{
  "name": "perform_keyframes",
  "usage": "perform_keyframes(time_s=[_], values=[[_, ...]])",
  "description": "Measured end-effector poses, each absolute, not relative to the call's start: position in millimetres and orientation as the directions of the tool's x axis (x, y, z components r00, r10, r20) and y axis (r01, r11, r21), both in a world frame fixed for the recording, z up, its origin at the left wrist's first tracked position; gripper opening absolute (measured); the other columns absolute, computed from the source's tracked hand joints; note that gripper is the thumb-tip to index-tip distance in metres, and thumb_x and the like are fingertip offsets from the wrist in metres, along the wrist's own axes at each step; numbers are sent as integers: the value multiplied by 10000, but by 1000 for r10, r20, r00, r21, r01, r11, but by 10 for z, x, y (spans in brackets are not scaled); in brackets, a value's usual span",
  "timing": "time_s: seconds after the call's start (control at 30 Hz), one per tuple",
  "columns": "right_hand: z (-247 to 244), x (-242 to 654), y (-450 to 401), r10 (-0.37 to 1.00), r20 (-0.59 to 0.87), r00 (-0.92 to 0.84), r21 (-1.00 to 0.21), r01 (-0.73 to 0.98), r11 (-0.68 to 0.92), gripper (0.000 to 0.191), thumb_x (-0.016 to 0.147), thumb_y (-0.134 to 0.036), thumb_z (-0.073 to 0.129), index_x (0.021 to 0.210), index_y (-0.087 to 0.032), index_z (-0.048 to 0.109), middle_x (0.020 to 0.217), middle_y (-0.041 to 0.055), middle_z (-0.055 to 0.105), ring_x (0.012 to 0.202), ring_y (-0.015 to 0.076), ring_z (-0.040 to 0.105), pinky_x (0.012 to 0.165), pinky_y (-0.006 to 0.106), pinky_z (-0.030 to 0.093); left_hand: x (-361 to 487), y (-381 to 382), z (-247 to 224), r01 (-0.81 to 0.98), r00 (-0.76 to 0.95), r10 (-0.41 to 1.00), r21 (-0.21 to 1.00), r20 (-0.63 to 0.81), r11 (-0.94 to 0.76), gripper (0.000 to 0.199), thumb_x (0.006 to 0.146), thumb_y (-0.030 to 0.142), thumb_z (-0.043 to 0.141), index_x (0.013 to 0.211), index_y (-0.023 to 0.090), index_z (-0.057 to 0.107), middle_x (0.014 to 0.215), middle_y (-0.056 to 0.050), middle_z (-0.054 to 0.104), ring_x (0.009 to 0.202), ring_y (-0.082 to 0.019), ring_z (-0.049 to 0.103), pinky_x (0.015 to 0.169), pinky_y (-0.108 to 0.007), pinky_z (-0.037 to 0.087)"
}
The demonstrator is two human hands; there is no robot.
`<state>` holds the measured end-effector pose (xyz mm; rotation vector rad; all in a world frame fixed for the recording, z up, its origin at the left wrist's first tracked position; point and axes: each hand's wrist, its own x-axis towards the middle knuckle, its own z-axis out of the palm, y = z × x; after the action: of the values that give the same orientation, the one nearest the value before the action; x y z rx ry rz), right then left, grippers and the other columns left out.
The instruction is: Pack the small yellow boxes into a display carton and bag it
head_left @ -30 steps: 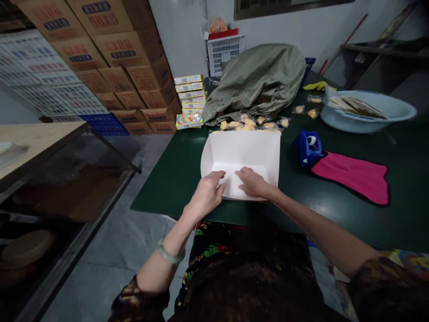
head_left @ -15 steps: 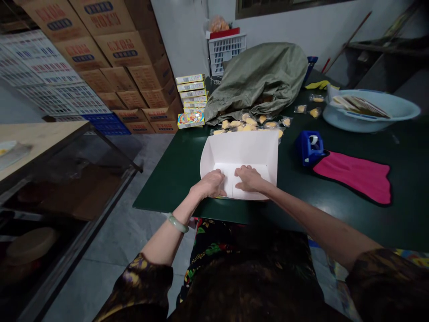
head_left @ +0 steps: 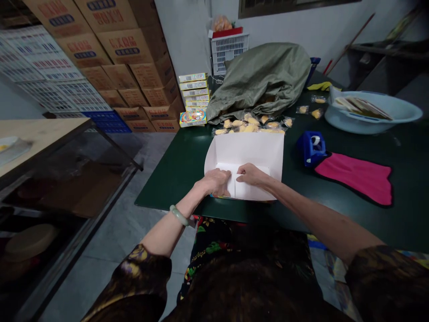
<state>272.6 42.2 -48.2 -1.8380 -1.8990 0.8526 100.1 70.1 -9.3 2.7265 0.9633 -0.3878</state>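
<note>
Nearest, the left hand (head_left: 216,182) and right hand (head_left: 250,174) lie open and palm down, side by side, pressed on the floor of a white card box (head_left: 250,150) and gripping nothing. A jade bangle (head_left: 178,215) circles the left wrist. The box sits on a dark green table (head_left: 174,179). A sliver of colourful print shows under its near edge, too small to make out. Beyond it, wrapped yellow snack pieces (head_left: 248,125) lie heaped against an olive sack (head_left: 261,76), the lowest partly hidden by the box's back wall. To the right are a blue tape dispenser (head_left: 311,148) and a pink cloth (head_left: 355,179). Farther off, a pale blue basin (head_left: 372,120) holds flat items that are hard to make out, and cardboard cartons (head_left: 127,49) stack at upper left, cut off by the frame.
</note>
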Motion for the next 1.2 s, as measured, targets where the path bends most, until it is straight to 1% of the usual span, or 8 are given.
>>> perform_keyframes(time_s=[0.13, 0.3, 0.57, 0.73, 0.83, 1.07, 1.13, 1.2], values=[[-489, 2746, 385, 991, -123, -50, -693, 719, -49, 71, 642, -215, 558, 606, -161, 529, 584, -34, 490, 587, 104, 451, 541, 229, 331, 916, 633, -59, 612, 774, 554, 137, -306, -779, 558, 782, 474, 580, 1204, 116, 509, 1019, -172, 648, 927, -293, 592, 779, -361, 431], [-594, 2794, 517, 995, -99, -2, -665, 744, -65, 36, 594, -153, 600, 600, -149, 565, 599, -13, 550, 593, 123, 502, 547, 235, 361, 877, 493, -65, 528, 826, 474, 123, -306, -840, 508, 796, 618, 498, 913, 143, 636, 956, -147, 638, 816, -263, 606, 721, -346, 437], [-265, 3083, 345, 998, 50, 48, -573, 819, -11, 341, 832, -280, 507, 1120, -119, 593, 1124, 128, 633, 994, 205, 597, 855, 298, 455, 898, 337, -239, 534, 814, 519, -18, -261, -845, 323, 844, 312, 518, 1051, 74, 587, 1102, -208, 559, 977, -314, 560, 740, -390, 470], [-256, 3003, -388, 946, -203, -251, -189, 958, 214, 609, 699, -591, 666, 1064, -105, 634, 1202, 222, 587, 1113, 370, 549, 901, 443, 460, 906, 338, -262, 507, 828, 500, -40, -255, -861, 334, 856, 281, 468, 1040, 34, 598, 1080, -217, 574, 967, -324, 564, 722, -401, 468], [-337, 2986, -639, 931, -228, -286, -56, 958, 281, 579, 733, -493, 680, 1126, -76, 599, 1272, 252, 534, 1178, 386, 511, 925, 453, 451, 994, 350, -255, 486, 841, 480, -40, -248, -873, 361, 814, 343, 546, 985, 34, 622, 1033, -210, 604, 923, -325, 589, 703, -396, 475], [-319, 3130, -915, 958, -242, -152, -35, 988, 148, 278, 891, -194, 381, 988, -133, 635, 1002, 142, 672, 929, 309, 652, 772, 426, 501, 1239, 276, -196, 368, 917, 354, 48, -184, -929, 371, 786, 449, 612, 925, 107, 653, 956, -150, 667, 900, -288, 639, 731, -352, 492], [-295, 3190, -1027, 959, -247, -139, -65, 990, 126, 300, 871, -198, 406, 1057, -132, 632, 1038, 147, 674, 971, 321, 643, 808, 448, 497, 1235, 181, -181, 288, 957, 284, 118, -53, -950, 455, 792, 507, 598, 1065, 144, 616, 1058, -131, 657, 1016, -271, 613, 843, -349, 478], [-280, 3272, -1114, 959, -242, -147, -171, 979, 107, 395, 855, -275, 464, 1206, -143, 589, 1187, 149, 638, 1088, 324, 602, 905, 463, 474, 1194, 84, -190, 205, 919, 264, 216, 293, -955, 571, 809, 538, 563, 1241, 168, 510, 1237, -150, 579, 1184, -283, 520, 977, -400, 414]])
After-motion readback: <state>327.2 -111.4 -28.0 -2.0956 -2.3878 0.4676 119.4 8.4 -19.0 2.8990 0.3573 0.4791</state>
